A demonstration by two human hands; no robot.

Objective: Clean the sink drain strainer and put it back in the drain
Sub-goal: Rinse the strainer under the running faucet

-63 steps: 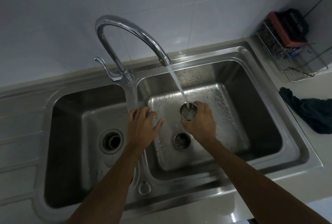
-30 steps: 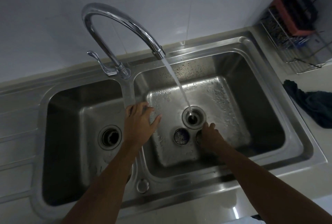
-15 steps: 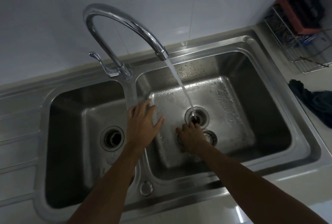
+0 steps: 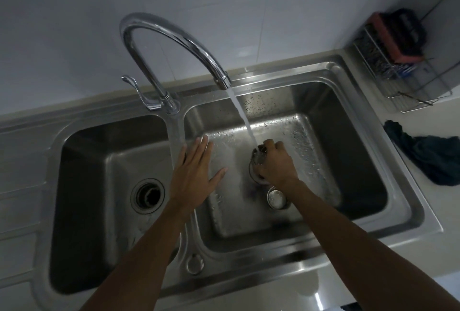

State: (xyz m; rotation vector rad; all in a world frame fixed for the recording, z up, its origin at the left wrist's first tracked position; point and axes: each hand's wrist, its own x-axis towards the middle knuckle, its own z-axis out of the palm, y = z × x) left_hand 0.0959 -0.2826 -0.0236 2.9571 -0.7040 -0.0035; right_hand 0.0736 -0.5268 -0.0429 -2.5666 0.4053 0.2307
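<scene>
My right hand [image 4: 277,165] is closed around a small round metal strainer [image 4: 258,155] and holds it under the water stream [image 4: 245,121] in the right basin [image 4: 348,161]. The right basin's drain [image 4: 252,176] sits just below the hand and is mostly hidden by it. A second metal strainer cup [image 4: 276,198] rests on the basin floor beside my right wrist. My left hand [image 4: 194,173] lies flat with fingers spread on the divider between the two basins and holds nothing.
The curved chrome faucet [image 4: 174,36] is running, its lever [image 4: 139,91] on the left. The left basin has an open drain [image 4: 148,196]. A wire rack [image 4: 403,74] with sponges and a dark cloth [image 4: 428,156] sit on the counter at the right.
My right hand set one strainer down on the basin floor, picked up the other piece beside it, and lifted it under the stream. The left hand stayed on the divider.
</scene>
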